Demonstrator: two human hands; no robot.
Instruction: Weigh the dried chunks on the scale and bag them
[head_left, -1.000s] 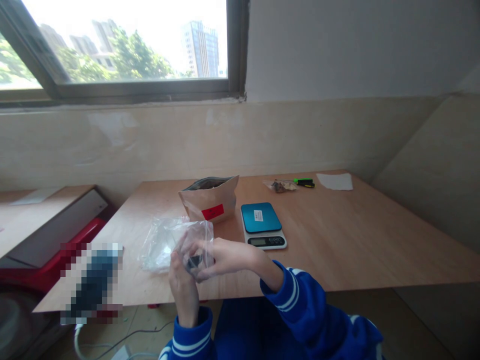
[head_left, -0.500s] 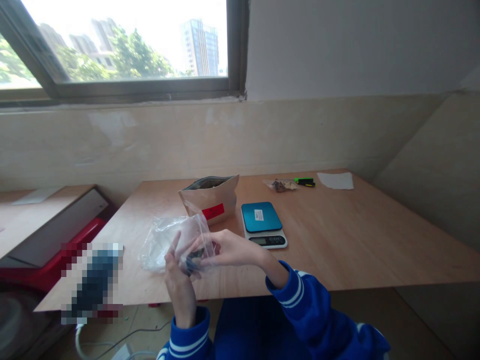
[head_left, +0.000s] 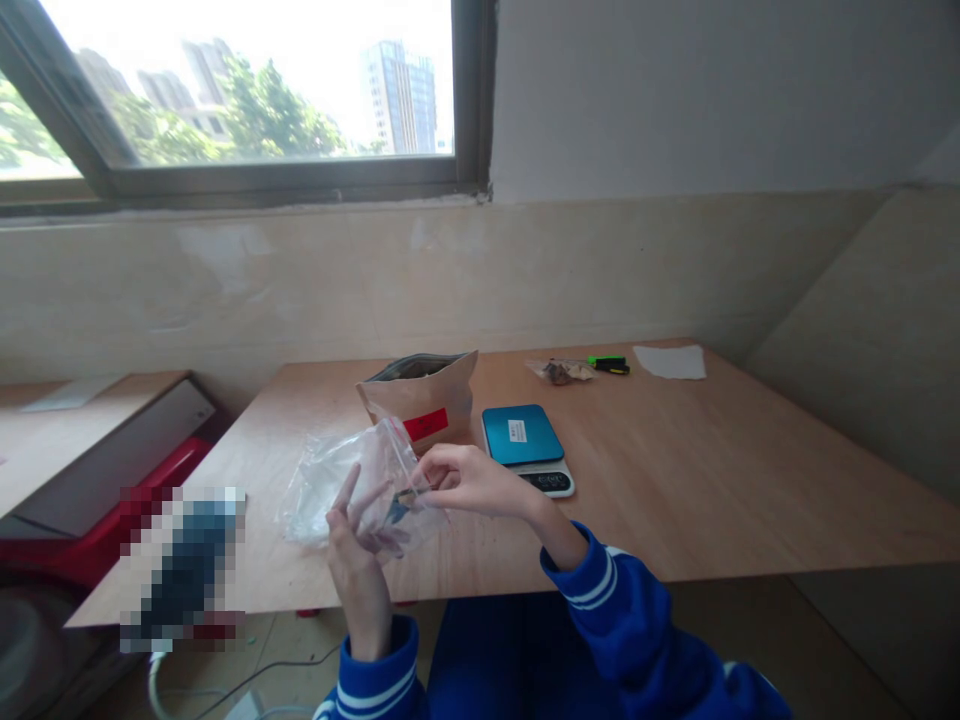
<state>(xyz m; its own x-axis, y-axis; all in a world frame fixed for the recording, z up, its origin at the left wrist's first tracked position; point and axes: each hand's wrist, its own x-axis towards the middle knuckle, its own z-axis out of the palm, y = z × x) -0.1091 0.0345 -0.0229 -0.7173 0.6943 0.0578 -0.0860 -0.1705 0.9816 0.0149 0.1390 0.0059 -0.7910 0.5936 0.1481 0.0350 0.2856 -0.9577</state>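
Note:
My left hand (head_left: 358, 570) supports a clear zip bag (head_left: 390, 460) from the near left, its index finger stretched out and its other fingers partly behind the plastic. A small dark bluish object (head_left: 401, 506) shows through the bag, too blurred to name. My right hand (head_left: 484, 482) is at the bag's mouth, thumb and fingers pinched on its edge, close beside the dark object. More clear plastic (head_left: 311, 490) spreads over the table to the left. Just behind the bag stands an opened brown paper pouch (head_left: 420, 400) with a red label.
Right of the pouch sits a kitchen scale (head_left: 536, 435) with a blue plate. Farther back lie a small bag of dark pieces (head_left: 559, 372), green-and-black-handled tools (head_left: 609, 363) and a white paper (head_left: 671, 362). A blurred-out item (head_left: 187, 565) rests at the table's left edge.
My right hand has drawn back slightly to the right, from inside the bag to its mouth. The dark object now shows more clearly through the plastic. My left hand has hardly moved.

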